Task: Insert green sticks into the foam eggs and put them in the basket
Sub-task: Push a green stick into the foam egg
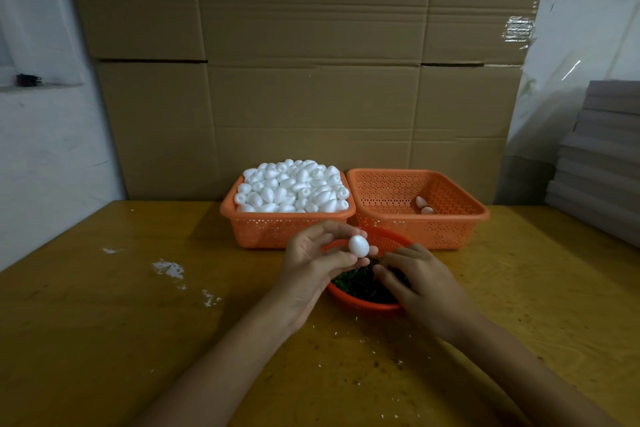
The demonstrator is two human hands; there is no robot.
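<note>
My left hand (313,258) pinches one white foam egg (358,246) between thumb and fingertips, above the far rim of a small round orange bowl (363,303) holding dark green sticks (356,284). My right hand (417,279) reaches into that bowl with curled fingers among the sticks; whether it holds a stick is hidden. An orange basket (263,229) heaped with foam eggs (294,185) stands behind on the left. The orange basket (450,229) on the right holds two eggs (424,206).
The wooden table (121,305) carries white foam crumbs (169,269) on the left and scattered specks near my arms. Large cardboard boxes (311,62) stand behind the baskets. Stacked grey sheets (602,156) sit at the right edge.
</note>
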